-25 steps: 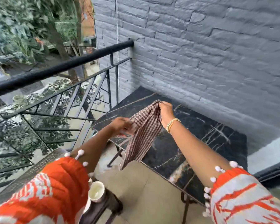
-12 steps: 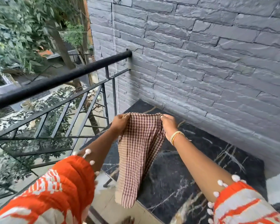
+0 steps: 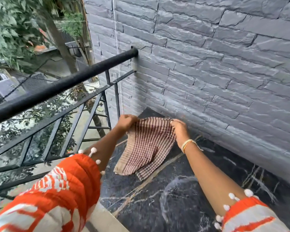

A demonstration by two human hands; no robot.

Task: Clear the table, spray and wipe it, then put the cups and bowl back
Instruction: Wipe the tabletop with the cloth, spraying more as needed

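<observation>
Head view | I see left hand [image 3: 126, 120] and right hand [image 3: 179, 129] each pinching a top corner of the checked cloth [image 3: 147, 146] | cloth hangs over the far left of the black marble table [image 3: 182, 198], lower edge touching it

table [image 3: 182, 198] sits in the corner, wall [image 3: 224, 72] behind, railing [image 3: 57, 91] along its left edge. cloth [image 3: 147, 148] hangs btwn left hand [image 3: 126, 121] & right hand [image 3: 179, 129], lower end lying on table's far-left corner.

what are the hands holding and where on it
Both hold the checked cloth by its top edge: the left hand at the left corner, the right hand at the right corner.
</observation>
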